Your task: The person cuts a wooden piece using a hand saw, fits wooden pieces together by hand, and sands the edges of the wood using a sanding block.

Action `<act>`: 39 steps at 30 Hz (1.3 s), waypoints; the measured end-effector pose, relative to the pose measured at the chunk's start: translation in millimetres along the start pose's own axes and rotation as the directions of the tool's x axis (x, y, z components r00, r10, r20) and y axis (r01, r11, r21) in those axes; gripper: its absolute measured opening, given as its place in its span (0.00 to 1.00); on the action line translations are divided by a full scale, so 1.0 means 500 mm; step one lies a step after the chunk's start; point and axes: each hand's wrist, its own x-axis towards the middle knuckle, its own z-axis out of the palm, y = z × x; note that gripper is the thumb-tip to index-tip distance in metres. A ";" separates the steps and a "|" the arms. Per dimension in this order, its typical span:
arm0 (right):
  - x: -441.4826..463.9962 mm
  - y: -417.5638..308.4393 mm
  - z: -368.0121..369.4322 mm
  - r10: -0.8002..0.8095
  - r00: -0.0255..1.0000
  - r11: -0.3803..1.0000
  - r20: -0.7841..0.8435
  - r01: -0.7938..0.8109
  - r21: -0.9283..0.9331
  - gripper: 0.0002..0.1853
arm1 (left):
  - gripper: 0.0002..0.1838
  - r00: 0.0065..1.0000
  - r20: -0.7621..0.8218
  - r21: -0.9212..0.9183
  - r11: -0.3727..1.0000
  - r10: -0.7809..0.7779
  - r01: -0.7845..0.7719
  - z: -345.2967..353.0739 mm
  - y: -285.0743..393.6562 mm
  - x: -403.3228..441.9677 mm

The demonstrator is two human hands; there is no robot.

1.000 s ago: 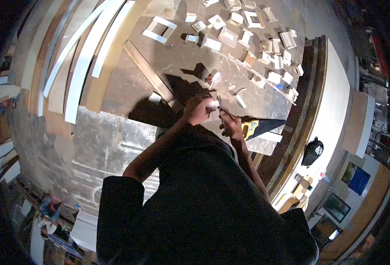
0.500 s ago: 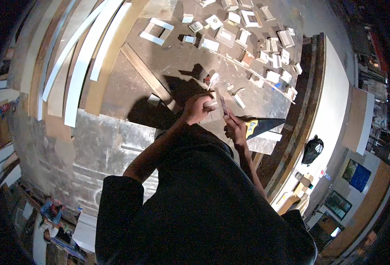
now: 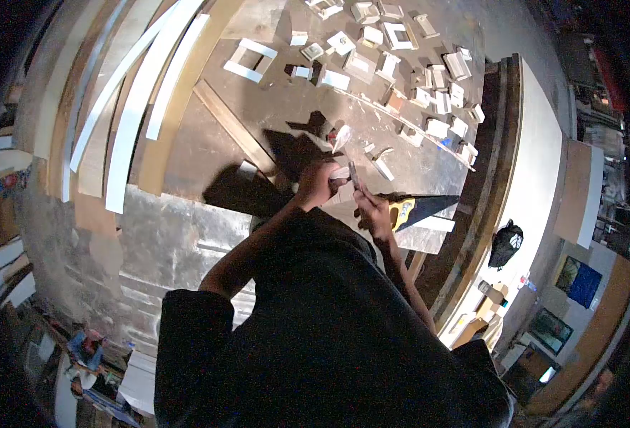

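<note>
My left hand (image 3: 318, 184) is closed around a small pale wooden block (image 3: 340, 174), whose end shows beyond the fingers. In my right hand (image 3: 374, 214) is a narrow, flat, dark tool (image 3: 354, 176), pointing away from me, its kind too small to make out. The tool lies alongside the block's right end; whether they touch I cannot tell. Just right of my right hand, a handsaw (image 3: 429, 209) with a yellow handle lies on the workbench (image 3: 208, 153). A small clear bag-like item (image 3: 342, 138) and some wood offcuts (image 3: 382, 165) are just beyond my hands.
Several small wooden pieces (image 3: 361, 65) and a rectangular wooden frame (image 3: 251, 60) cover the far bench. Long boards (image 3: 138, 107) lie at left, and a wooden strip (image 3: 235, 128) lies nearer. To the right, a black bag (image 3: 506, 244) rests on a pale panel (image 3: 532, 171).
The narrow tool in my right hand has moved slightly left, closer to the block. My left hand keeps its hold on the block. The view has shifted a little.
</note>
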 end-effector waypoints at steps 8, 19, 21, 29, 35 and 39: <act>0.012 0.052 -0.031 -0.093 0.989 0.994 0.119 0.098 -0.039 0.26 | 0.17 0.978 0.148 -0.003 0.989 -0.146 0.148 -0.031 0.027 0.012; -0.001 0.081 -0.059 -0.064 0.998 0.993 -0.002 0.064 0.098 0.26 | 0.24 0.862 0.277 -0.437 0.743 -0.425 0.507 0.002 -0.033 0.003; -0.007 0.084 -0.045 -0.038 0.999 0.994 -0.012 0.039 0.100 0.25 | 0.25 0.913 0.204 -0.382 0.830 -0.352 0.406 0.018 -0.049 -0.004; -0.010 0.145 -0.075 -0.113 0.991 0.992 -0.073 0.117 0.045 0.26 | 0.40 0.990 0.044 0.291 0.950 -0.133 0.114 -0.002 -0.011 -0.015; -0.005 0.208 -0.089 -0.203 0.969 0.972 -0.139 0.216 0.090 0.25 | 0.40 0.943 0.285 0.730 0.676 -0.172 -0.097 -0.086 0.052 -0.015; -0.015 0.228 -0.084 -0.213 0.973 0.961 -0.090 0.226 0.160 0.24 | 0.23 0.750 0.611 0.306 0.798 0.253 -0.519 -0.083 -0.024 0.001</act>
